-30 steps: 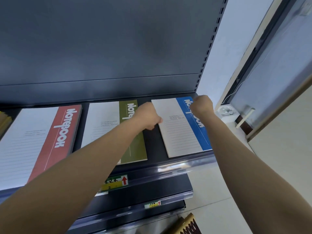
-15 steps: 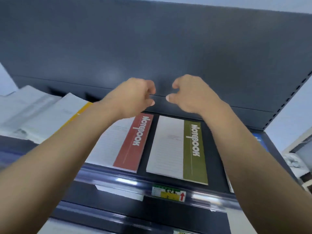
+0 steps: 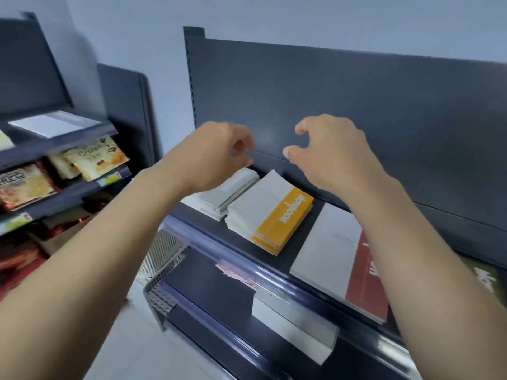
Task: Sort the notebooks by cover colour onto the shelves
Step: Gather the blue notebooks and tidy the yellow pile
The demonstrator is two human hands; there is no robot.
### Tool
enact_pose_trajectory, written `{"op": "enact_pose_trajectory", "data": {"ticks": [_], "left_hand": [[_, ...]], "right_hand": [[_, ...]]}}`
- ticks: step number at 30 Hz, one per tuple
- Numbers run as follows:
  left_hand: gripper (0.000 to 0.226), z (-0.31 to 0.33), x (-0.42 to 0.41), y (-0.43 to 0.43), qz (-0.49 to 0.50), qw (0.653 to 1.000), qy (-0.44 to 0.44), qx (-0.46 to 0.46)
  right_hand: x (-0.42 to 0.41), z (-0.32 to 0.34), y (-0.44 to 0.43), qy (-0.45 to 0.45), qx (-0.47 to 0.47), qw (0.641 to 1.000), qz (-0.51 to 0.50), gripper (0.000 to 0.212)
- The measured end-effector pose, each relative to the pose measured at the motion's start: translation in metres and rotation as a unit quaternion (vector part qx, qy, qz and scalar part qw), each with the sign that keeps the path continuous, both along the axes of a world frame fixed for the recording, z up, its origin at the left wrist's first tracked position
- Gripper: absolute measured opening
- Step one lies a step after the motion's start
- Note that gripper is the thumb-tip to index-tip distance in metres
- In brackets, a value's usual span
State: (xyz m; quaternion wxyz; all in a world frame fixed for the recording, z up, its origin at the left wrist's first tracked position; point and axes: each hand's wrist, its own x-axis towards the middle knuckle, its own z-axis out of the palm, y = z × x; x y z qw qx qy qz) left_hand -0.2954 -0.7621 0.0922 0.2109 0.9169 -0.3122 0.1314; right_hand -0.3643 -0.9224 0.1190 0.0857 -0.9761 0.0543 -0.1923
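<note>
Yellow notebooks (image 3: 279, 223): lying mid-shelf, left of red notebook (image 3: 365, 283) | right hand (image 3: 332, 157): hovering, fingers apart, empty | left hand (image 3: 211, 157): curling, too blurry to tell | prob going for next pick, needing lowering

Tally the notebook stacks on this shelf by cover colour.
Grey stack: 1
Yellow stack: 1
Red stack: 1
Green stack, mostly hidden: 1
Total: 4
</note>
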Motion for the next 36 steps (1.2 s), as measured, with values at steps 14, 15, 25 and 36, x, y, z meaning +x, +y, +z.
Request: {"op": "enact_pose_trajectory", "data": {"ticks": [14, 15, 25, 36], "left_hand": [[0.014, 0.009, 0.042, 0.191, 0.088, 0.993, -0.013, -0.076], [0.014, 0.008, 0.045, 0.199, 0.094, 0.993, -0.012, -0.077], [0.017, -0.021, 0.088, 0.228, 0.115, 0.99, 0.051, -0.061], [0.019, -0.065, 0.192, 0.216, 0.1, 0.989, 0.104, -0.039]], "right_hand": [[0.07, 0.006, 0.161, -0.016, 0.013, 0.999, 0.048, 0.031], [0.076, 0.006, 0.169, -0.015, 0.011, 0.998, 0.052, 0.032], [0.146, -0.013, 0.206, 0.043, 0.019, 0.994, 0.097, 0.032], [0.244, -0.055, 0.202, 0.107, 0.053, 0.988, 0.099, 0.037]]}}
